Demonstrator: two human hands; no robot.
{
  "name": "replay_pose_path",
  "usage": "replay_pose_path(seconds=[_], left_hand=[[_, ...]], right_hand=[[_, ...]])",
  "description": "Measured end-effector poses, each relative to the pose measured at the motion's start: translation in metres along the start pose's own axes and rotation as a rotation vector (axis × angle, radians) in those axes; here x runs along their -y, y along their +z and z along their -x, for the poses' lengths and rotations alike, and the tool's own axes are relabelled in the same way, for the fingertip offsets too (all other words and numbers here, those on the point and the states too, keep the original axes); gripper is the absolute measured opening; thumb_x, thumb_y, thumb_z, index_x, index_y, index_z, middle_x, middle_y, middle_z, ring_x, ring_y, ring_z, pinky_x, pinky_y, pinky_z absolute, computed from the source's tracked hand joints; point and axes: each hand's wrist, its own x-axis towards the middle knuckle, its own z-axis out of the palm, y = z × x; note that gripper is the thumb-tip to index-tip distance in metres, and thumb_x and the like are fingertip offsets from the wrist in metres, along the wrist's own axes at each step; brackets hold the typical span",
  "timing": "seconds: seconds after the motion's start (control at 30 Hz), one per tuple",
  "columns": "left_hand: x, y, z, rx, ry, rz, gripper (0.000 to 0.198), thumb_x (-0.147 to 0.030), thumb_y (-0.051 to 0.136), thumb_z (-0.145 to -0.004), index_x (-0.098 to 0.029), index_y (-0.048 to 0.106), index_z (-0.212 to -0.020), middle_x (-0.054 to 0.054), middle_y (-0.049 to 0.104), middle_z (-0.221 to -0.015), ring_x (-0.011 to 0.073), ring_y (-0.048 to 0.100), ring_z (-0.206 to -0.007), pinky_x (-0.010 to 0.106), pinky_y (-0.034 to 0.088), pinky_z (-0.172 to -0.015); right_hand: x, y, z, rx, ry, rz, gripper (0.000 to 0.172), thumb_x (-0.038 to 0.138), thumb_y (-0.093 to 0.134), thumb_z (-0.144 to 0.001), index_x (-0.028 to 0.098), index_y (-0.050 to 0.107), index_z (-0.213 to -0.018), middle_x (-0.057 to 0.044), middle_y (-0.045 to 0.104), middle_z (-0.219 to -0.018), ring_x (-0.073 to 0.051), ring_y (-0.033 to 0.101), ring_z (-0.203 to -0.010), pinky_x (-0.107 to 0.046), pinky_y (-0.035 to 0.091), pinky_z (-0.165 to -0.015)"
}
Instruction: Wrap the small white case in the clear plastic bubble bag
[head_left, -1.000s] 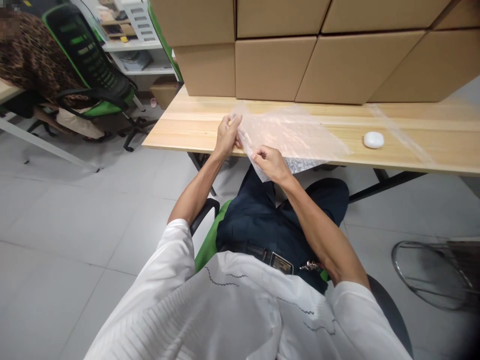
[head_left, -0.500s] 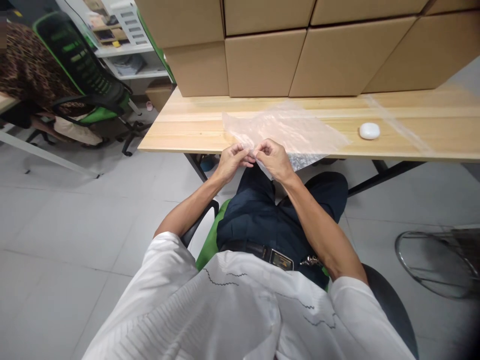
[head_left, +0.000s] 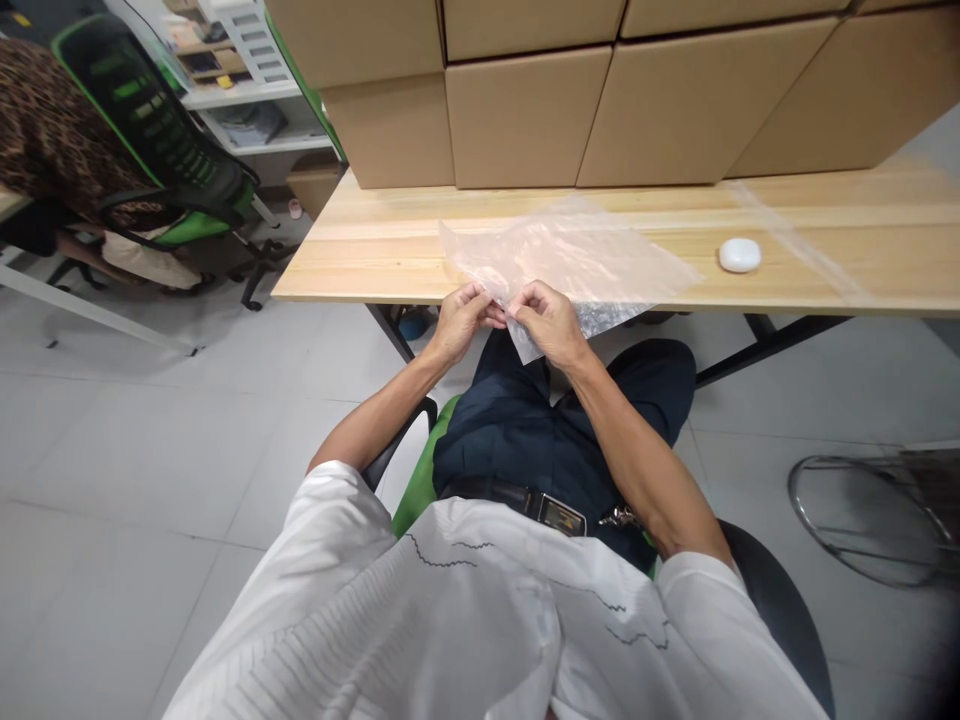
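A clear, crinkled plastic bag lies across the front edge of the wooden table, its near part hanging past the edge above my lap. My left hand pinches the bag's near edge between thumb and fingers. Close beside it, my right hand is closed on the same edge, with a corner of the plastic sticking out below the fingers. The fingertips of both hands almost meet. Farther right on the table rests a small white rounded case, apart from the bag.
Brown cardboard boxes stand stacked along the back of the table. At the far left a person in a patterned top sits in a green and black chair. A metal-framed stool is on the floor at right.
The plastic corner below my right hand shows more and hangs lower. My hands have barely moved and keep their pinch; the whole view has shifted slightly.
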Motion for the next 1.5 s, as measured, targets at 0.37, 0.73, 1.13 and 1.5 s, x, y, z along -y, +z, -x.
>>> replay_pose_path(seconds=[0.37, 0.73, 1.13, 1.5], left_hand=[[-0.006, 0.009, 0.01, -0.004, 0.01, -0.027, 0.055, -0.058, 0.112, -0.09, -0.022, 0.07, -0.091, -0.001, 0.081, -0.083, 0.0142, 0.081, -0.076, 0.027, 0.069, -0.078], [-0.002, 0.006, 0.01, -0.016, 0.0, -0.04, 0.045, -0.051, 0.11, -0.092, -0.02, 0.078, -0.09, 0.0, 0.084, -0.081, 0.0174, 0.086, -0.077, 0.031, 0.072, -0.084], [0.0, 0.003, 0.01, -0.043, -0.008, -0.006, 0.044, -0.043, 0.113, -0.089, -0.02, 0.076, -0.091, -0.003, 0.081, -0.081, 0.0152, 0.084, -0.074, 0.032, 0.074, -0.084], [0.001, 0.006, 0.012, 0.008, 0.005, -0.032, 0.071, -0.064, 0.122, -0.069, -0.021, 0.068, -0.086, -0.003, 0.082, -0.079, 0.0146, 0.083, -0.075, 0.027, 0.07, -0.075]], right_hand=[[-0.003, 0.001, 0.003, -0.005, -0.004, -0.02, 0.023, 0.046, 0.077, -0.087, 0.031, 0.061, -0.083, 0.001, 0.066, -0.082, -0.021, 0.065, -0.083, -0.039, 0.056, -0.081], [-0.007, -0.002, 0.004, -0.037, 0.014, -0.05, 0.02, 0.045, 0.076, -0.091, 0.031, 0.063, -0.09, 0.001, 0.069, -0.085, -0.02, 0.067, -0.077, -0.039, 0.062, -0.082], [0.003, -0.007, 0.02, 0.008, -0.142, 0.306, 0.012, 0.037, 0.075, -0.101, 0.03, 0.067, -0.098, -0.004, 0.076, -0.105, -0.026, 0.07, -0.098, -0.043, 0.061, -0.096], [-0.007, -0.008, 0.02, -0.006, -0.236, 0.356, 0.012, 0.025, 0.068, -0.1, 0.028, 0.064, -0.09, -0.004, 0.071, -0.097, -0.024, 0.063, -0.091, -0.04, 0.053, -0.091]])
